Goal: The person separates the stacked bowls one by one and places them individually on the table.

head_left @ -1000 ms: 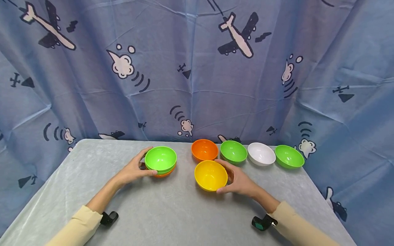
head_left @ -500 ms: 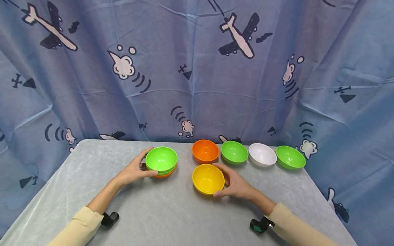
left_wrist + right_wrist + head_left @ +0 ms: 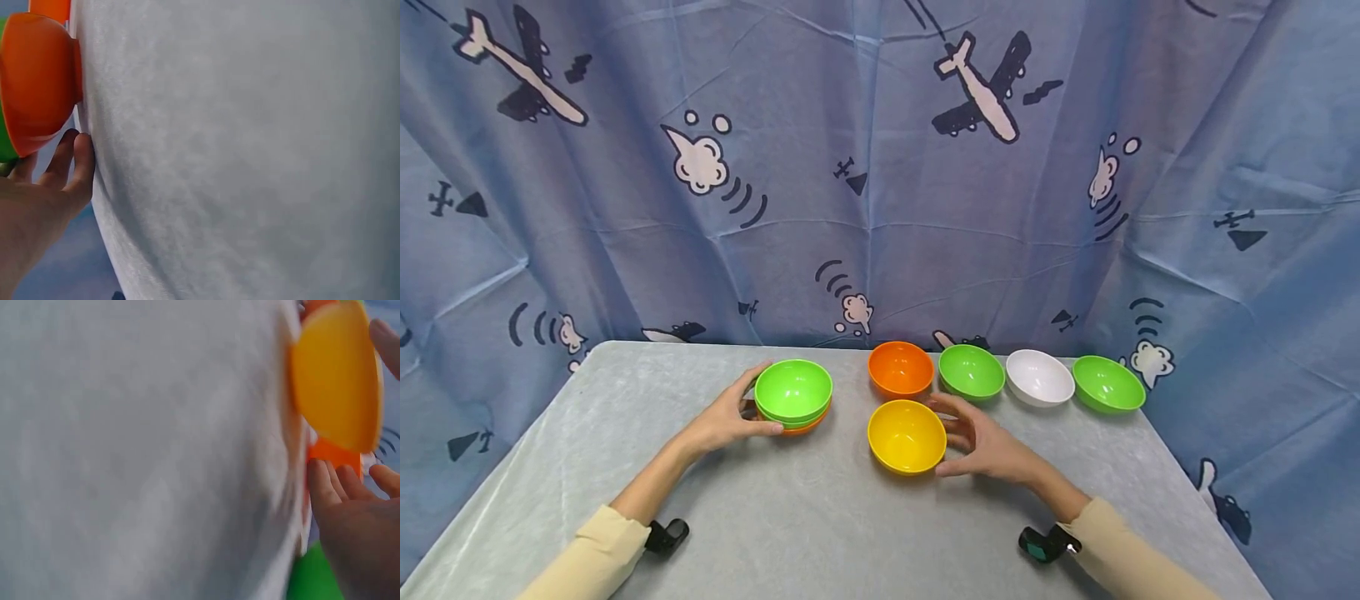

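My left hand (image 3: 727, 417) grips a stack of bowls from its left side, thumb at the front and fingers behind. Topmost is a green bowl (image 3: 793, 391), with another green rim under it and an orange bowl (image 3: 37, 81) at the bottom, plain in the left wrist view. A yellow bowl (image 3: 907, 437) stands upright on the table right of the stack. Just to its right is my right hand (image 3: 992, 446), thumb and fingers spread with a gap to the bowl's side. The right wrist view shows this yellow bowl (image 3: 337, 378) beyond the fingertips.
Along the table's back edge stand an orange bowl (image 3: 901, 369), a green bowl (image 3: 972, 372), a white bowl (image 3: 1040, 377) and another green bowl (image 3: 1108, 384). The grey cloth-covered table (image 3: 820, 533) ends at a blue patterned curtain (image 3: 775, 167).
The yellow bowl came slightly left and toward the front in my right hand's hold. That hand has since let go and drawn off to the right. The left hand stays on the stack.
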Tool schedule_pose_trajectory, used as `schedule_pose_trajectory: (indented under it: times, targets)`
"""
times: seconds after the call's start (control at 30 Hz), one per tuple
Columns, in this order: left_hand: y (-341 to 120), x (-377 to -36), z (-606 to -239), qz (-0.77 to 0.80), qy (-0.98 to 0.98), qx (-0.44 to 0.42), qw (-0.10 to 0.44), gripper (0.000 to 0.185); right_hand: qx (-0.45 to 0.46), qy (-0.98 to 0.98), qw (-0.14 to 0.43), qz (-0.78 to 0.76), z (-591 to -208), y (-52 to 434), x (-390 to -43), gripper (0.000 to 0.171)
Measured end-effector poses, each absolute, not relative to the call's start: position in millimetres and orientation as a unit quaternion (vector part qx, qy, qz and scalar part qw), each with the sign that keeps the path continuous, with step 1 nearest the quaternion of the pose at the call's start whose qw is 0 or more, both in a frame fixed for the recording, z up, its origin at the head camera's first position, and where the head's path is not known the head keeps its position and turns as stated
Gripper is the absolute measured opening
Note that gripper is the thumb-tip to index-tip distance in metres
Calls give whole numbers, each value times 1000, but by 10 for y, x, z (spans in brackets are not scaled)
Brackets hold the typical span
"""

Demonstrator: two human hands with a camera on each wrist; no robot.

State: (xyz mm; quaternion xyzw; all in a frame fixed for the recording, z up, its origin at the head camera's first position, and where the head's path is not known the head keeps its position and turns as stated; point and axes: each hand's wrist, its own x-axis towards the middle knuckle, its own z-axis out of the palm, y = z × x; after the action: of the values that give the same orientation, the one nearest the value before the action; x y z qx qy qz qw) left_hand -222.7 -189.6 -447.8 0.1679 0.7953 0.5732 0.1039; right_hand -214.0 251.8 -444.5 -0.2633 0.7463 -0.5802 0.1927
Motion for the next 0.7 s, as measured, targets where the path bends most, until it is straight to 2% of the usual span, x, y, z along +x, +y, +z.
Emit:
schedule_pose_trajectory:
  times: [0.23, 0.7]
  targets:
    - [-1901, -2223, -4482, 583, 788, 167, 107, 99, -255, 727, 133, -623, -4326, 2673, -2235, 74]
    - [-1886, -2220, -4447, 585, 788, 159, 110, 101, -232, 694, 31, -681, -4055, 2270, -2353, 53]
